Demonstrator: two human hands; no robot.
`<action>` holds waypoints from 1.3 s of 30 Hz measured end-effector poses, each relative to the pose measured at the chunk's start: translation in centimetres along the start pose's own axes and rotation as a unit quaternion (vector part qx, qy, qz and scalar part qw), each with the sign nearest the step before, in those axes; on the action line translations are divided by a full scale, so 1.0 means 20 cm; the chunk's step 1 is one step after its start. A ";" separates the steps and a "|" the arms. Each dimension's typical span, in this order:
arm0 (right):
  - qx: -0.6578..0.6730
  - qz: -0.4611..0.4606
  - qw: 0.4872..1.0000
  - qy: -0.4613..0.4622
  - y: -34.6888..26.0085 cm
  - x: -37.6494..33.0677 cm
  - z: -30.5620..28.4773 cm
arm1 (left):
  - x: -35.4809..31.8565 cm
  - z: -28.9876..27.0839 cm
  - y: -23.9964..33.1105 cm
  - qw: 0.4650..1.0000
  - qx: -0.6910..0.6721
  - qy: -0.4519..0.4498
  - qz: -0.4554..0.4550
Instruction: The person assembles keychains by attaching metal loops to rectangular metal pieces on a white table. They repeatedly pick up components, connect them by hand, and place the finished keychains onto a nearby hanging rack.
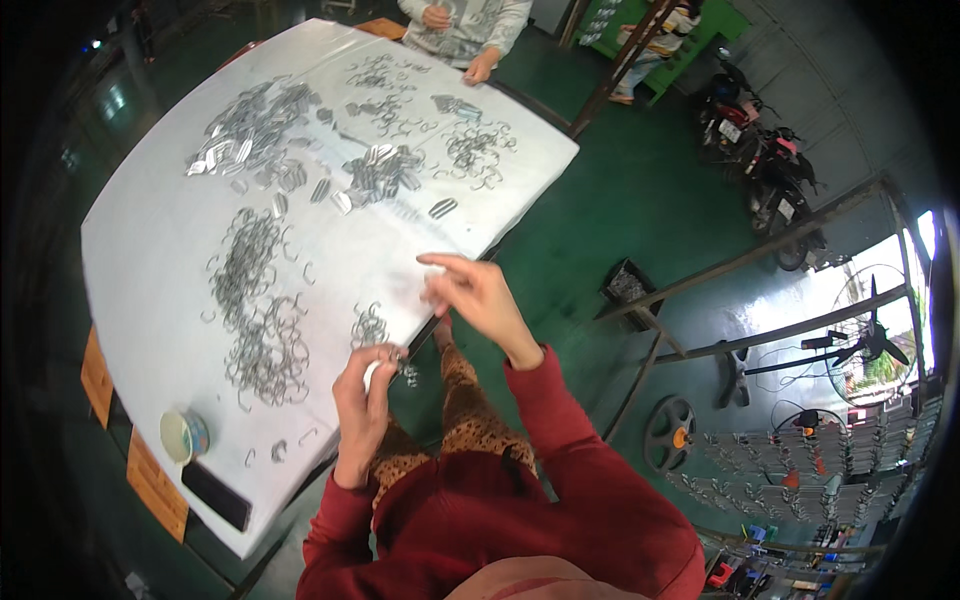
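Observation:
My left hand (365, 390) is closed around a small bunch of bent wire hooks (405, 372) at the near edge of the white table (150, 300). My right hand (470, 290) hovers just beyond it, blurred, fingers partly spread, index finger pointing left over the table edge; whether it holds something small I cannot tell. Loose wire hooks (260, 310) lie in heaps on the table left of both hands, and a small cluster (368, 325) sits right by my left hand.
More piles of metal clips (250, 130) and wire pieces (475, 150) cover the far half. A small round cup (183, 435) and a dark flat phone (215, 495) lie at the near left corner. Another person (465, 30) works at the far end. Motorbikes (760, 160) stand on the green floor.

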State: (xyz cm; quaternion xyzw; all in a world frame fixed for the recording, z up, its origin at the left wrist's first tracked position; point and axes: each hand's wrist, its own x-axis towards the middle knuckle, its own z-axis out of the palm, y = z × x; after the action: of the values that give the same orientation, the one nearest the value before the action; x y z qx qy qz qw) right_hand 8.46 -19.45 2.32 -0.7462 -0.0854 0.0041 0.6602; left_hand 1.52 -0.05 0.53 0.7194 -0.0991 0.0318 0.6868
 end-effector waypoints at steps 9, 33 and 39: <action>-0.468 0.009 0.873 0.137 0.71 1.09 -0.03 | -0.03 0.06 -0.06 0.999 -0.024 -0.049 0.003; 0.054 0.102 0.982 -0.150 0.16 0.22 -0.09 | -0.06 0.04 -0.13 0.999 -0.048 -0.013 0.020; 0.005 0.170 0.956 -0.241 0.05 0.03 -0.07 | -0.07 0.04 -0.15 0.991 -0.110 -0.056 -0.052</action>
State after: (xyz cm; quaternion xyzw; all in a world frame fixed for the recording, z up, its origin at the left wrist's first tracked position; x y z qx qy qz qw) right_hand 9.32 -20.82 1.61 -0.7232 -0.1133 0.2964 0.6134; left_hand 0.53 -0.68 -2.72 0.6444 -0.1032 -0.0552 0.7556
